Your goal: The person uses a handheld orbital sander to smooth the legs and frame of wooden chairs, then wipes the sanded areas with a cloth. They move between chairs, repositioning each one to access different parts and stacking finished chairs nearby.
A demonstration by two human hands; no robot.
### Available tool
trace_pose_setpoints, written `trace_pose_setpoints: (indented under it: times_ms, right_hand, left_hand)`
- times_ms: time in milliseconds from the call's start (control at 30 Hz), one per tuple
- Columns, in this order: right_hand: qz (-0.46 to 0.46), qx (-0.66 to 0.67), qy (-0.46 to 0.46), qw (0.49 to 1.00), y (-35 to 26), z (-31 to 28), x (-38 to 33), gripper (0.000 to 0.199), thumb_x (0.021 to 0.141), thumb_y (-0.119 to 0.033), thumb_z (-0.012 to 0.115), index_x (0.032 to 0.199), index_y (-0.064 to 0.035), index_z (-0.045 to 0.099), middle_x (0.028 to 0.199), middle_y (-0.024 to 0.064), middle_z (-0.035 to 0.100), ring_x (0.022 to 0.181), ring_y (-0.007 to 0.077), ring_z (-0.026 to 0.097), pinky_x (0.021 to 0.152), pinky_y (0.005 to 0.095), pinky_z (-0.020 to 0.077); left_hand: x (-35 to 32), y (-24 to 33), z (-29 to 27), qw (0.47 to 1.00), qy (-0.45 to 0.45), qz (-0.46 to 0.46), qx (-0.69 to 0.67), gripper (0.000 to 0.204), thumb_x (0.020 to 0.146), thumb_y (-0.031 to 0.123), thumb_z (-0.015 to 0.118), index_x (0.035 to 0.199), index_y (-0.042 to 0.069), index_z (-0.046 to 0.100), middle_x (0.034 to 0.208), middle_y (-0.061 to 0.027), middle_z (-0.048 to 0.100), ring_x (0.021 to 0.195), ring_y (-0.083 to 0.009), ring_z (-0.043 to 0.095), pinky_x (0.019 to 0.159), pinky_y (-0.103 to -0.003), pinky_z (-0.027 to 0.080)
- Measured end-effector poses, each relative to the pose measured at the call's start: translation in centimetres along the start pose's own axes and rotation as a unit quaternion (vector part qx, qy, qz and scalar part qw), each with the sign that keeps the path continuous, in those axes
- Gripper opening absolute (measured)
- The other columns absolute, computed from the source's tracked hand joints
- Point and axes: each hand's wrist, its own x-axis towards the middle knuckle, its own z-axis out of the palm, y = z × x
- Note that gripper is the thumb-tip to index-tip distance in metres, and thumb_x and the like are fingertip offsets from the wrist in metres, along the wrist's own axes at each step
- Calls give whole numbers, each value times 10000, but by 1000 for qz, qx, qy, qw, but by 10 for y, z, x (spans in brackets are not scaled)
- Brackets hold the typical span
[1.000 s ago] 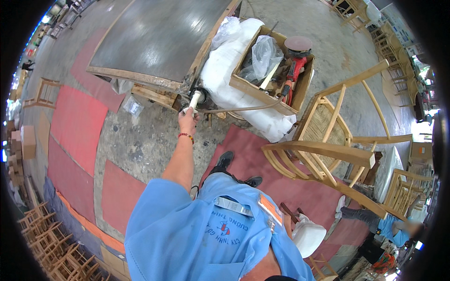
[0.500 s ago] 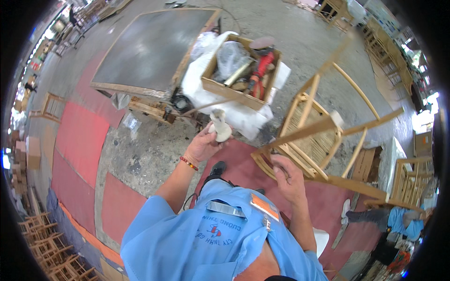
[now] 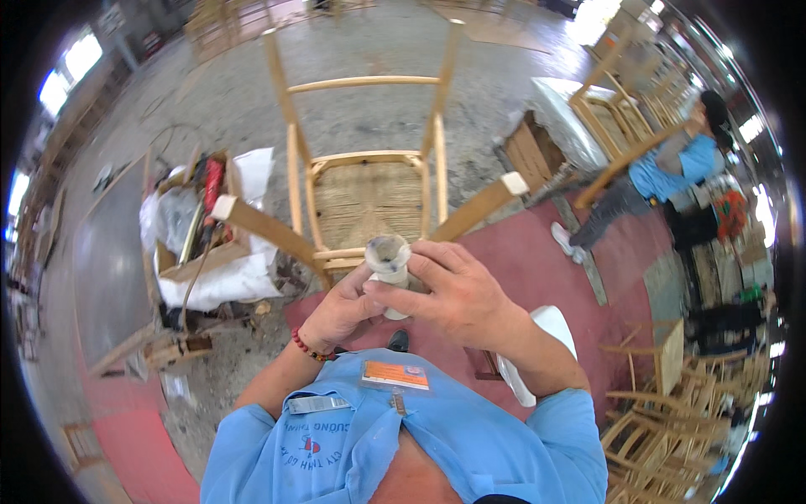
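Note:
A small white bottle with a flared, stained, cup-like top stands upright between my hands, in front of my chest. My left hand wraps its lower left side. From the right, my right hand closes on it, thumb across the front and fingers near the rim. Just beyond lies a wooden chair with a woven seat, tipped so that two legs with pale ends point toward me. My hands hide part of the seat's near rail.
To the left, a cardboard box of tools and plastic bags rests on white foam, beside a dark-topped table. A co-worker handles a wooden piece at the right. Stacked chair frames stand lower right; a white plastic seat is near my right forearm.
My view has swung right, bringing the chair straight ahead. My right hand has left the chair and joined my left on the bottle.

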Motion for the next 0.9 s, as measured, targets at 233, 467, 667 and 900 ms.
trace_pose_setpoints:
  times_ms: [233,467,667,900]
  right_hand:
    - [7,-157,239,958,42,-32,-20,554,628,-99,769,1169,-113,651,927,84,685,860,266,646,741,378,520]
    - [317,141,404,847,44,-76,-29,374,828,-32,748,1181,-20,624,911,69,677,736,90,605,627,233,486]
    - [382,264,345,816,69,-81,-9,366,860,-84,764,1192,0,636,936,20,678,806,69,613,693,231,497]
    - [485,123,237,833,85,-69,-3,336,808,-185,810,1082,-16,714,934,-17,704,753,38,563,677,234,463]
  left_hand:
    - [21,51,29,975,3,39,217,568,927,223,679,1393,6,435,1313,-137,555,1166,-207,585,989,-351,478]
    - [-45,121,-32,689,216,497,482,406,965,157,600,1314,-25,498,1292,-185,579,1192,-235,569,979,-370,471]
    - [-33,115,-75,709,326,419,464,555,969,262,640,1397,-6,410,1361,-190,533,1271,-262,511,1079,-390,371]
    - [-18,105,-99,725,394,388,411,339,971,153,618,1250,1,502,1105,-95,605,1031,-179,566,959,-320,434]
